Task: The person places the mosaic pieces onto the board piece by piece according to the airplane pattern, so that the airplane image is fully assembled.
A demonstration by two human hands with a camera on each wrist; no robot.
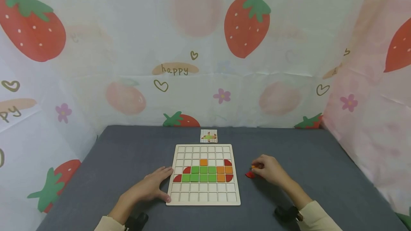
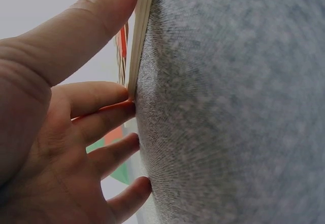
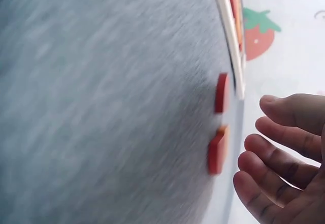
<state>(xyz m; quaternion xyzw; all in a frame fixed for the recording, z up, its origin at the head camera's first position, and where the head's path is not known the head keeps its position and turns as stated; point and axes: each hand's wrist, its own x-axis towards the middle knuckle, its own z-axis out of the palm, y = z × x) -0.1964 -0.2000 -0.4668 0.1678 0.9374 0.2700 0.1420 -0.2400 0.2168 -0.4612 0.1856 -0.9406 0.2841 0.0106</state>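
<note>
A pale square grid board (image 1: 203,199) lies on the table, with green tiles (image 1: 203,169), orange squares (image 1: 203,162) and red quarter-round pieces (image 1: 177,178) in its cells. My left hand (image 1: 153,184) rests along the board's left edge, fingers spread and thumb at the near corner; in the left wrist view the thumb touches the board's rim (image 2: 141,36). Right of the board, my right hand (image 1: 271,170) hovers by loose pieces. The right wrist view shows its fingers loosely bent, apart from two red pieces (image 3: 221,93) and an orange piece (image 3: 225,131) partly hidden behind one of them.
A small pattern card (image 1: 208,136) with a coloured grid picture lies just beyond the board. Dark grey cloth covers the table (image 1: 135,145). Behind it hangs a strawberry-printed curtain (image 1: 205,99). Dark wrist devices (image 1: 285,214) sit below both hands.
</note>
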